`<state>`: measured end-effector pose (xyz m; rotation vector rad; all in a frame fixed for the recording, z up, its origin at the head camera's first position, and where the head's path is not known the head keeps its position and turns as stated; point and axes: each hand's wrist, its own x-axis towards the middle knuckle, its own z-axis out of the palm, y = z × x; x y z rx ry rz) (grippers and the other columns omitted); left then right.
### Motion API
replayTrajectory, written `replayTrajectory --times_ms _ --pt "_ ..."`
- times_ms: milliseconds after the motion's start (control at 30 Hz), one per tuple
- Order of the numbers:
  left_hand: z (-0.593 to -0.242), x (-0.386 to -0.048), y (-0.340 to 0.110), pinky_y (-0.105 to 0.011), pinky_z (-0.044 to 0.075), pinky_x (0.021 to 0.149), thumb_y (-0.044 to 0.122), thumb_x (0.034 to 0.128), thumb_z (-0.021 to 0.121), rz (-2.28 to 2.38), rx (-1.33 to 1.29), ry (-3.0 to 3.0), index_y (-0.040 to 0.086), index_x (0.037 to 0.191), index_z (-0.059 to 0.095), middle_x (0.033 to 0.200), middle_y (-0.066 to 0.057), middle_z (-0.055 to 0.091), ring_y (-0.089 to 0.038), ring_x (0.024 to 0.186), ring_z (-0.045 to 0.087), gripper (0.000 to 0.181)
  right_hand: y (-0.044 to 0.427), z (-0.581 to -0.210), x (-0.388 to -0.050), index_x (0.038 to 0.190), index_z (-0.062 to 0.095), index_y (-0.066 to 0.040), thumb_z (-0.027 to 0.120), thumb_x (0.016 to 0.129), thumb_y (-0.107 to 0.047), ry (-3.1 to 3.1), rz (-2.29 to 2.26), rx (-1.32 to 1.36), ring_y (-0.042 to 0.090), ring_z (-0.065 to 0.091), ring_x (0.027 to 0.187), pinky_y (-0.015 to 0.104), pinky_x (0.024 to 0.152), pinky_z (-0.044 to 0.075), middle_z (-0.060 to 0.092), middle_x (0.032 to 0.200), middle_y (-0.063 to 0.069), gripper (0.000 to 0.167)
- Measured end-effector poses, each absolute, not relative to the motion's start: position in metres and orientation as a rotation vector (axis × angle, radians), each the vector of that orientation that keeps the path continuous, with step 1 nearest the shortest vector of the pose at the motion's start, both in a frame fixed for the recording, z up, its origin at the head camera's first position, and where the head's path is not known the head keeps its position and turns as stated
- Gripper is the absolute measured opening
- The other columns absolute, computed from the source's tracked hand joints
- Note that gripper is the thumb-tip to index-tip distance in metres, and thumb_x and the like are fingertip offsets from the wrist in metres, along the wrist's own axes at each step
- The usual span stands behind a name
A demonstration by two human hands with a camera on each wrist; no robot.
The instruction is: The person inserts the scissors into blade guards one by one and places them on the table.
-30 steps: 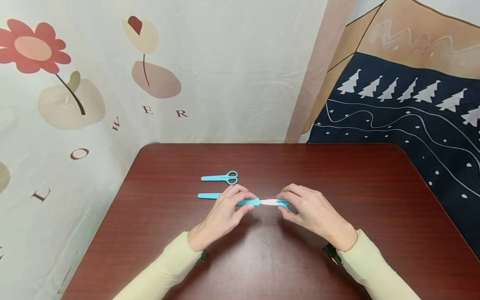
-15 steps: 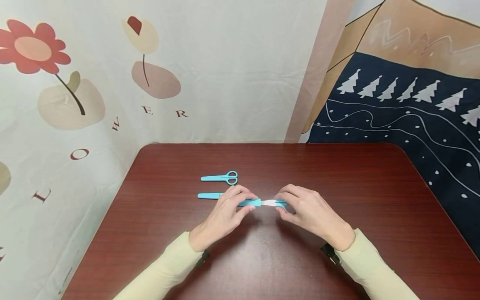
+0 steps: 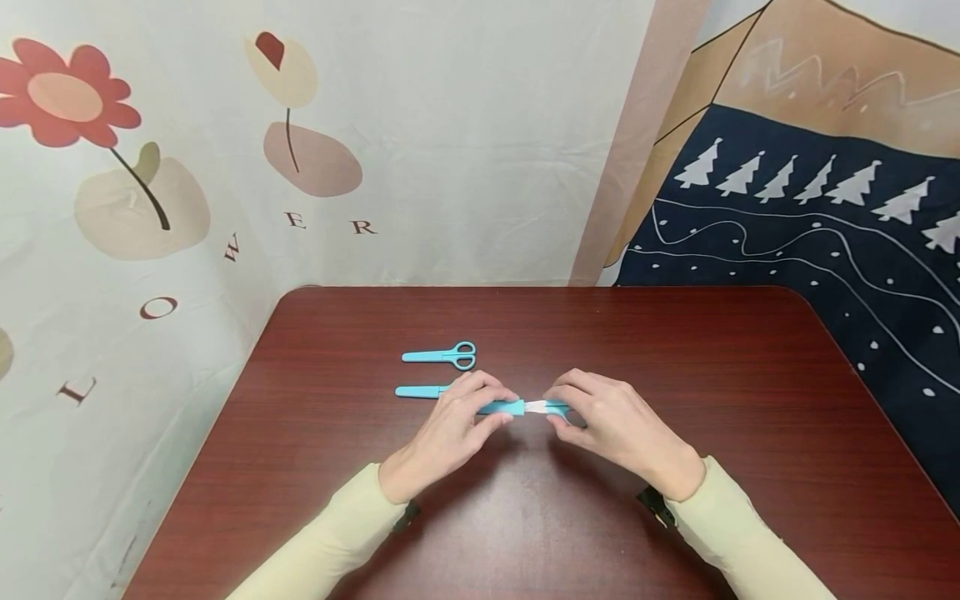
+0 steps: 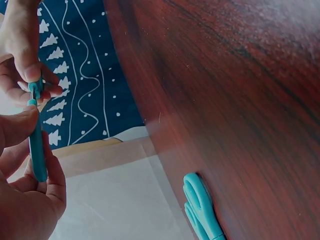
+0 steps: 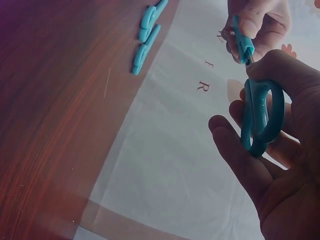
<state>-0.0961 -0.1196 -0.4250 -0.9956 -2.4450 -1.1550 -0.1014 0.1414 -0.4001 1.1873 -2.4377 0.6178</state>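
My left hand (image 3: 450,423) pinches a light blue scissors cover (image 3: 504,407) between thumb and fingers, above the table. Opposite it, my right hand (image 3: 621,427) grips a pair of scissors by its blue handles (image 5: 256,102). The silver blades (image 3: 536,407) point left and sit partly inside the cover; a short stretch of metal shows between cover and handles. In the left wrist view the cover (image 4: 37,147) lies between thumb and curled fingers. The blade tips are hidden within it.
Two more covered blue scissors lie on the dark red table (image 3: 337,467) beyond the left hand: a farther pair (image 3: 429,357) and a nearer pair (image 3: 417,391), whose handles the left hand hides in the head view. A printed white cloth (image 3: 465,150) hangs behind.
The right hand has moved slightly left with the scissors, so less blade shows outside the cover. The left hand has shifted a little right. The two scissors on the table have not moved.
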Motion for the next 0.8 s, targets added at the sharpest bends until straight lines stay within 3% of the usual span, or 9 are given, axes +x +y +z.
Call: replayTrajectory --times_ms 800 --pt "-0.4256 -0.0964 -0.1191 -0.025 0.046 0.072 0.011 0.0912 0.08 -1.121 -1.002 -2.45 0.012 0.11 0.077 0.105 0.004 0.065 -0.013 0.089 0.052 0.019 0.1366 -0.4026 -0.1024 0.102 0.074 -0.01 0.088 0.081 -0.012 -2.42 0.611 1.203 0.006 0.062 0.079 0.022 0.069 0.057 0.067 0.1 -0.003 0.025"
